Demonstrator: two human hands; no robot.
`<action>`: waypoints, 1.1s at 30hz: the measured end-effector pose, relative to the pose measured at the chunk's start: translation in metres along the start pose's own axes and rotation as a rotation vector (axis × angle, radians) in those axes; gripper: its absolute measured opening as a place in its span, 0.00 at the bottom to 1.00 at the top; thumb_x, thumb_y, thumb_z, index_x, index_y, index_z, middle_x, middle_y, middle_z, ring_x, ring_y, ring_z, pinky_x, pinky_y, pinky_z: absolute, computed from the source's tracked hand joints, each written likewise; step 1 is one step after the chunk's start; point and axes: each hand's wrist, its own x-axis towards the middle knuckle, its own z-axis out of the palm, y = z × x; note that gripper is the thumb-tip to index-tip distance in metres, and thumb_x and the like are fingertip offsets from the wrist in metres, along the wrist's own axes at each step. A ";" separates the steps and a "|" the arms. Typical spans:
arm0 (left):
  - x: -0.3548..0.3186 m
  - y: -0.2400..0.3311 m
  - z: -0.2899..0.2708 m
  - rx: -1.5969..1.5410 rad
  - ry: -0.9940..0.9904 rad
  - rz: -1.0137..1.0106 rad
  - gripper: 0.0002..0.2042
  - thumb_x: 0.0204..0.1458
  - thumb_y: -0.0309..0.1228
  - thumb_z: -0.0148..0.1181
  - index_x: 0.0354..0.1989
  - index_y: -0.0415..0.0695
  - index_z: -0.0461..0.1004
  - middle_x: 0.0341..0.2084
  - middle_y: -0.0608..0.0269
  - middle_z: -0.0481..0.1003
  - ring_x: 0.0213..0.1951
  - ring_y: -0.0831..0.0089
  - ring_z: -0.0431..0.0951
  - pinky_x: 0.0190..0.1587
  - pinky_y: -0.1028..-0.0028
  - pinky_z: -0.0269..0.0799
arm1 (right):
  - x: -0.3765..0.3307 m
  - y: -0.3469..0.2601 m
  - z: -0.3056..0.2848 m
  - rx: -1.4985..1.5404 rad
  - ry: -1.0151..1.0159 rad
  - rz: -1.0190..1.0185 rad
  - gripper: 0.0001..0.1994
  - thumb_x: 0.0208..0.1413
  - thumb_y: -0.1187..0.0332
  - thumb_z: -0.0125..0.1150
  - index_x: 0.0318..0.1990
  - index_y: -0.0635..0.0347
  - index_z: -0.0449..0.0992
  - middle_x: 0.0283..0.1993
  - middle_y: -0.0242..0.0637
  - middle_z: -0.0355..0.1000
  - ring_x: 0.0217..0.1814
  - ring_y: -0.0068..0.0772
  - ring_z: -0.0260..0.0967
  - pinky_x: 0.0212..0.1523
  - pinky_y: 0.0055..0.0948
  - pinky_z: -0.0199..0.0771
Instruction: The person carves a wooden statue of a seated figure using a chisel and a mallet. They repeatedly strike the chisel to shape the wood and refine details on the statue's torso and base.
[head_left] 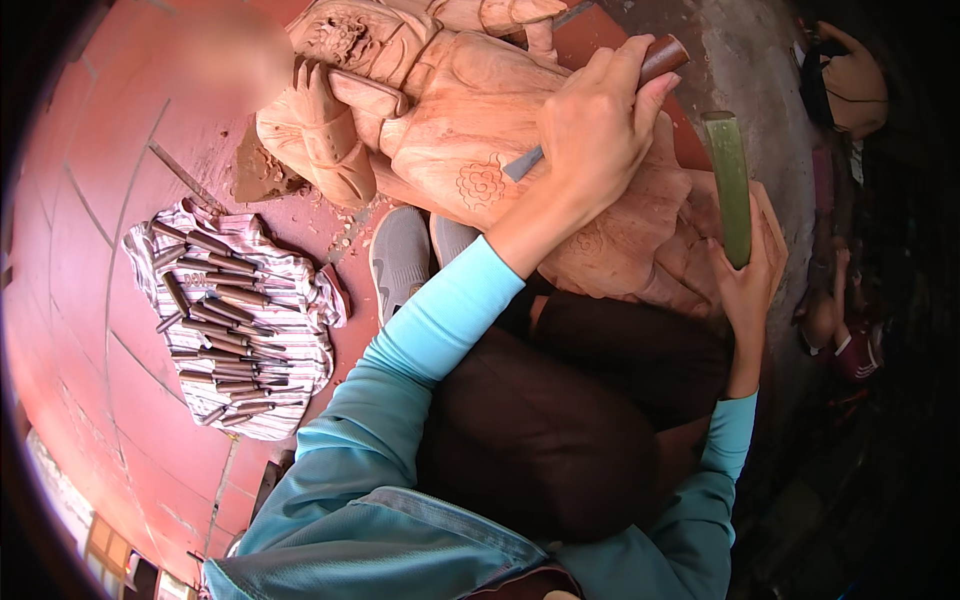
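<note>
My left hand (600, 125) is closed around a wood chisel. The chisel's brown handle (664, 60) sticks out past my thumb, and its grey blade (523, 163) emerges on the other side of the fist, angled down at the carving. A large reddish-brown wood carving (450, 110) of a robed figure lies across in front of me. Beside the blade, a round cloud-like pattern (481, 184) is cut into the robe. At the right, my right hand (748, 270) grips a thick green stick (731, 190), held upright. The stick is apart from the chisel.
Several brown-handled chisels (235, 295) lie on a striped cloth (300, 345) on the red tiled floor (80, 330) at left. Wood chips (352, 232) litter the floor near my grey shoes (400, 258). A brown block (262, 170) sits by the carving. Another person (850, 330) shows at far right.
</note>
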 end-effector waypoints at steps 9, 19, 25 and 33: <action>-0.002 0.012 -0.009 0.022 -0.053 0.021 0.18 0.55 0.38 0.62 0.51 0.44 0.74 0.30 0.60 0.76 0.29 0.61 0.77 0.29 0.69 0.72 | -0.002 -0.004 -0.008 -0.090 0.049 -0.009 0.34 0.50 0.83 0.60 0.67 0.61 0.59 0.60 0.43 0.68 0.58 0.30 0.68 0.57 0.26 0.67; -0.020 0.009 0.005 0.227 -0.259 0.278 0.18 0.53 0.39 0.61 0.51 0.50 0.74 0.28 0.66 0.70 0.26 0.68 0.75 0.23 0.70 0.70 | 0.003 -0.002 -0.005 -0.004 0.074 -0.046 0.34 0.48 0.83 0.62 0.66 0.67 0.60 0.58 0.42 0.69 0.56 0.27 0.68 0.57 0.25 0.67; -0.023 0.002 0.001 0.198 -0.283 0.233 0.15 0.53 0.40 0.61 0.48 0.50 0.75 0.30 0.67 0.71 0.25 0.65 0.76 0.21 0.68 0.70 | 0.005 -0.001 -0.008 -0.062 0.087 -0.114 0.34 0.49 0.83 0.63 0.66 0.68 0.60 0.58 0.43 0.69 0.57 0.27 0.68 0.57 0.26 0.66; -0.021 0.001 0.001 0.250 -0.259 0.190 0.15 0.53 0.40 0.61 0.46 0.49 0.75 0.32 0.66 0.71 0.27 0.65 0.77 0.24 0.68 0.70 | 0.002 0.000 -0.005 0.046 0.087 -0.010 0.34 0.49 0.83 0.63 0.66 0.68 0.59 0.58 0.43 0.69 0.57 0.28 0.68 0.57 0.26 0.66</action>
